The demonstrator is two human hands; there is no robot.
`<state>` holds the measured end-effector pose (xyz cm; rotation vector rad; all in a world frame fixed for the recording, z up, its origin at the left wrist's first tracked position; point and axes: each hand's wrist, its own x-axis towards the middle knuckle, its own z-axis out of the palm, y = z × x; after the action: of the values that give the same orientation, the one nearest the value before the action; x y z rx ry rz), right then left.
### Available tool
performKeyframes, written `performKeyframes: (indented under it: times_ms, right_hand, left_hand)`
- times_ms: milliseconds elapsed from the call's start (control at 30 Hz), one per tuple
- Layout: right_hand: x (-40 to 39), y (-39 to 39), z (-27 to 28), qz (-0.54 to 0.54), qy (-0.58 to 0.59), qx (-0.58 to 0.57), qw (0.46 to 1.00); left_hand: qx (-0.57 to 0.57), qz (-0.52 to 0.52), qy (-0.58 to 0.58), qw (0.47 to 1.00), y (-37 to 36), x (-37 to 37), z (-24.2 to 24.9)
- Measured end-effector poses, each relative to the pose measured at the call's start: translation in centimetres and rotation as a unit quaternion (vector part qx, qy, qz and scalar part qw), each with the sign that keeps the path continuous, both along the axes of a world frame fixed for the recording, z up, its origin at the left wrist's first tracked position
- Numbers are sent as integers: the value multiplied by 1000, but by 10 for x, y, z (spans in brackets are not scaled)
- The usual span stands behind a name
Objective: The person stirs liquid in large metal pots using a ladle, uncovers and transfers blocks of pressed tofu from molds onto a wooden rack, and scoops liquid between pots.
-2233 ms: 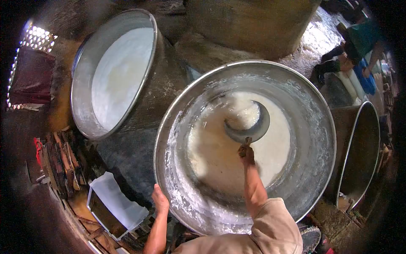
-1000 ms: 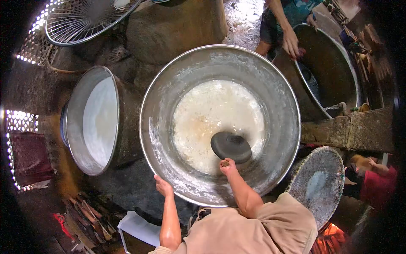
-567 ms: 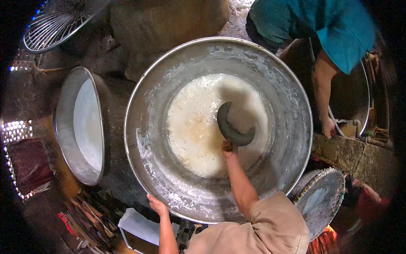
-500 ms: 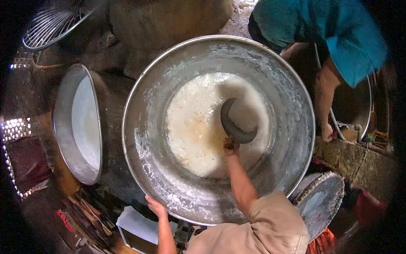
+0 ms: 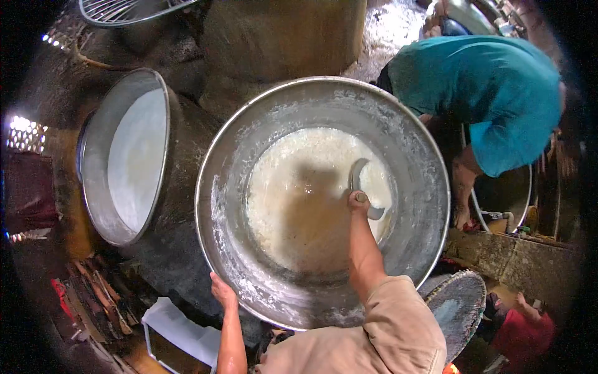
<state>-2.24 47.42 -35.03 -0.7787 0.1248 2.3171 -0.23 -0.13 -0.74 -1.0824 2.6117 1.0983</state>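
A wide metal pan (image 5: 243, 112) holds whitish, lumpy liquid (image 5: 268, 230), with pale residue on its sloping wall. My right hand (image 5: 358, 201) is closed around the handle of a curved metal scoop (image 5: 358, 174). The scoop is partly sunk in the liquid on the right side, its bowl holding white liquid. At the lower left, my left hand (image 5: 223, 291) rests against the outer rim of the pan, fingers apart. A dark shadow lies over the middle of the liquid.
Left stands another metal vessel (image 5: 163, 124) of white liquid. Firewood (image 5: 103, 299) and a white-topped frame (image 5: 184, 330) are at lower left. A person in teal (image 5: 504, 93) bends at upper right. A round woven tray (image 5: 458, 311) and a person in red (image 5: 526, 330) are at lower right.
The scoop has gone from lying tilted and mostly exposed to sitting lower in the liquid, with white liquid inside it. The camera view has shifted, and the person in red now shows more.
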Motion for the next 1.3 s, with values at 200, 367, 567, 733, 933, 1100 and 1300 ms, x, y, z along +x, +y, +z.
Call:
performKeyframes:
  times_ms: [200, 367, 567, 733, 933, 1100, 1300]
  right_hand:
    - [-1, 49, 126, -296, -120, -539, 779]
    - [42, 13, 147, -373, -177, -527, 743]
    - [75, -54, 239, 154, -461, -106, 867]
    - [95, 15, 293, 407, -569, 447, 557]
    - [8, 112, 308, 445, -435, 778, 91]
    - [-54, 137, 241, 565, -377, 734, -1]
    - [-82, 110, 180, 698, -317, 636, -87]
  left_hand:
    - [-22, -40, 12, 999, 2, 0, 6]
    - [-73, -78, 6, 994, -7, 3, -6]
    - [-55, -74, -39, 995, 1, 3, 23]
    - [-66, -78, 4, 995, 4, 1, 18]
    - [-84, -46, -11, 995, 8, -2, 11]
    - [-64, -30, -3, 997, 9, -6, 11]
    - [-80, -28, 12, 996, 4, -4, -2]
